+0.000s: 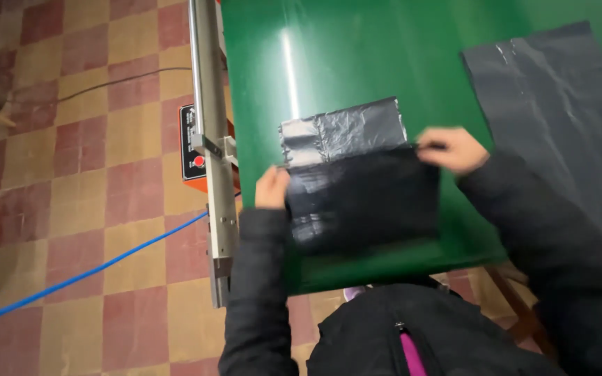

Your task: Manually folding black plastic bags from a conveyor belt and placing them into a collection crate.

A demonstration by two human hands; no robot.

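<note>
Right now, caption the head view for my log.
Both hands, left hand and right hand, fold a black plastic bag on a green table.

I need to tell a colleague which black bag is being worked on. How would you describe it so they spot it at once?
Start at the green table. Near its front edge lies a folded black plastic bag, pinched at its corners by the left hand and right hand. Unlike the flat black sheet lying untouched at the right, it is smaller and doubled over.

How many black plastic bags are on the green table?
2: one black bag held between both hands at the near edge; a second bag lying flat at the table's far right. Layers underneath may be hidden.
</note>
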